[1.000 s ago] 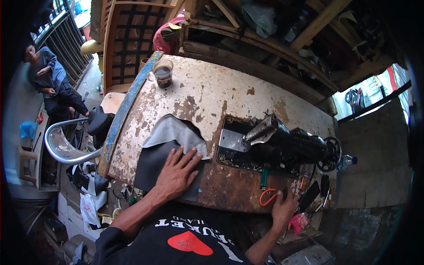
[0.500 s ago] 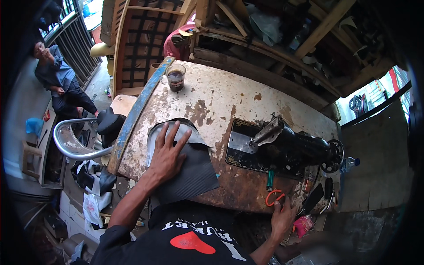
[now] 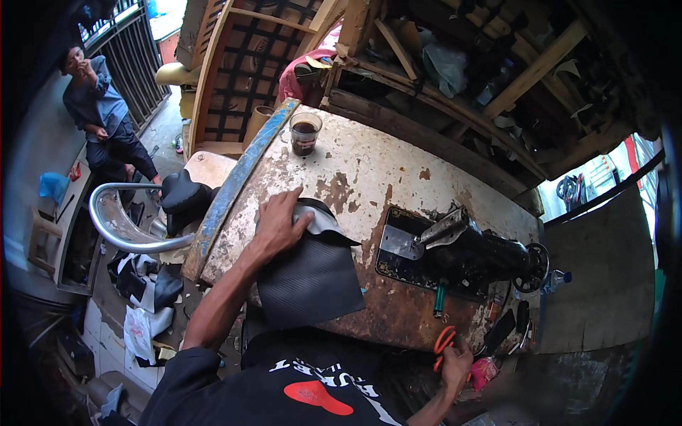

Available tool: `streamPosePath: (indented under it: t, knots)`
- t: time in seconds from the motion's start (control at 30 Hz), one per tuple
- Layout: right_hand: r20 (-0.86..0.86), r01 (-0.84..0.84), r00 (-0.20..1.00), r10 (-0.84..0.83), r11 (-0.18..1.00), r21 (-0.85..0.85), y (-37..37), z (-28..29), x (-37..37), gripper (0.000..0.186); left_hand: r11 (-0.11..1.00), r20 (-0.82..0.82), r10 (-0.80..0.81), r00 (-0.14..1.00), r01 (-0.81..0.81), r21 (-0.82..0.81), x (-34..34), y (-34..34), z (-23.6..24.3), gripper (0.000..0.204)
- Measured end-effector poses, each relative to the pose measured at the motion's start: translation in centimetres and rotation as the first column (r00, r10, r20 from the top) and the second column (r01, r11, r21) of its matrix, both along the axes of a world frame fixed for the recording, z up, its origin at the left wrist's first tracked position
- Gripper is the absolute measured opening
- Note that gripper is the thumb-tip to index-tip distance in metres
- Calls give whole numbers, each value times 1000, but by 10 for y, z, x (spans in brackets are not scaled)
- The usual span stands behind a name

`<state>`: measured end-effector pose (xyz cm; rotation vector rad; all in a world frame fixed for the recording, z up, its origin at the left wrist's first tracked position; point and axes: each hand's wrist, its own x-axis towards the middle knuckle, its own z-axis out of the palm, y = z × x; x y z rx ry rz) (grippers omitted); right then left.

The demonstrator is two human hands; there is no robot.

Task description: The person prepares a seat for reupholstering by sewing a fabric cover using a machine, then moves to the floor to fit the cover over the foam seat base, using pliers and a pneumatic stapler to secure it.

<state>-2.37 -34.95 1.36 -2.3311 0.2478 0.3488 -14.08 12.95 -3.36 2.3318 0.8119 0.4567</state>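
Note:
A black, ribbed sheet of leather-like material (image 3: 310, 280) with a pale underside lies on the worn table's left part. My left hand (image 3: 279, 226) is closed on its far edge, thumb over the curled-back pale part. At the table's front edge my right hand (image 3: 457, 362) is closed around orange-handled scissors (image 3: 443, 343); their blades are hidden. A black sewing machine (image 3: 472, 245) stands on the right of the table. Between it and the scissors lies a green lighter (image 3: 439, 302).
A glass of dark drink (image 3: 304, 135) stands at the far left of the table (image 3: 362, 156). Small tools and a dark flat object (image 3: 500, 328) lie at the right. A metal-framed chair (image 3: 106, 226) and a seated person (image 3: 99, 106) are to the left.
My left hand has gone from lying spread on the sheet to gripping its far edge, which curls up. The scissors, lying on the table before, are now raised in my right hand.

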Motion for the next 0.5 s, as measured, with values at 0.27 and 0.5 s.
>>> streamPosePath:
  t: [0.27, 0.5]
  knots:
    - [-26, -50, 987, 161, 451, 891, 65, 10, -34, 71, 992, -226, -115, 967, 123, 19, 15, 31, 22, 46]
    - [61, -321, 876, 479, 484, 814, 120, -26, -46, 53, 983, -85, -182, 980, 184, 20, 33, 33, 22, 24]
